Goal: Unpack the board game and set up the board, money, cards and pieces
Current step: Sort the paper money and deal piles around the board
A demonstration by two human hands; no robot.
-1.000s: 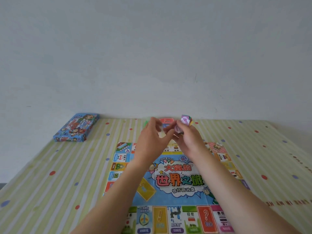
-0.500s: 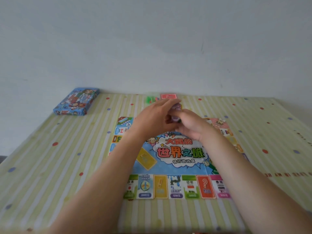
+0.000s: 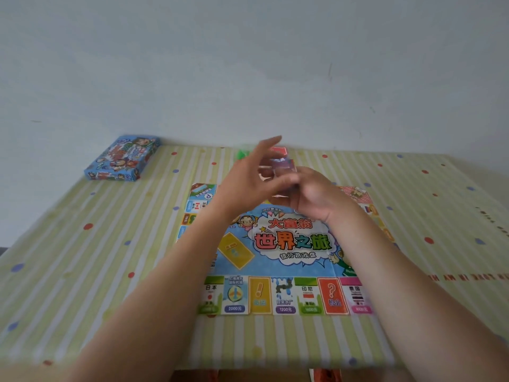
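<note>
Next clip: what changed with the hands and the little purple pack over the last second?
The left hand let go of the purple pack; its fingers are now spread straight beside it. The right hand still holds the pack, which is blurred. The board and blue box stayed put.

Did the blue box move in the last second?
No. The blue game box still lies at the far left corner of the table, same offset from the board; its shift in frame is camera motion.
</note>
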